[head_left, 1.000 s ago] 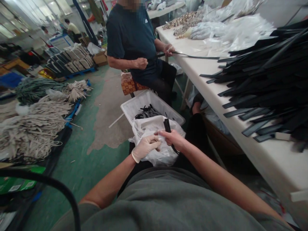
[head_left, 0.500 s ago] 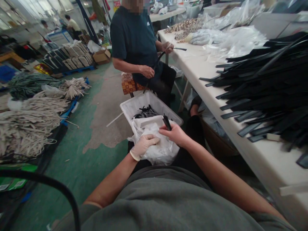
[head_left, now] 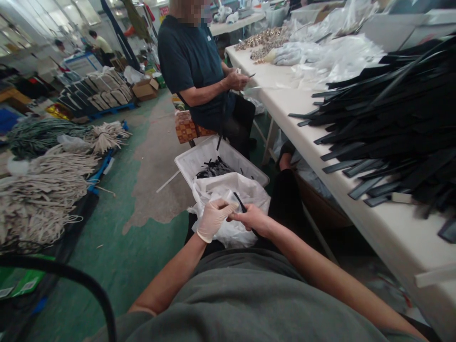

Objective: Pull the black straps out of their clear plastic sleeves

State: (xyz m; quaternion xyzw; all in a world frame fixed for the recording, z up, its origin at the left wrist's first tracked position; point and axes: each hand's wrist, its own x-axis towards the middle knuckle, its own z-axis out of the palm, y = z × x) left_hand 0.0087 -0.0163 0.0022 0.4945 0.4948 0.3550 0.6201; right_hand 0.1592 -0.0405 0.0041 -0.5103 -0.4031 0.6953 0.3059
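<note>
Head view: black strip (head_left: 240, 203) apparently points lengthwise forward-left.

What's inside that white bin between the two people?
A tangle of dark strips shows inside the white bin. White plastic covers its near end. Whatever lies under the top strips or beneath the plastic is hidden.

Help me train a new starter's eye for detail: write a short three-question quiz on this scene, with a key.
1. True or false: the left hand wears a glove.
2. What colour is the strip poking up from the right hand?
3. Where does the large pile of strips at the right lie?
A) on the floor
B) on the white table
C) on a chair

Key: 1. True. 2. Black. 3. B.
</note>
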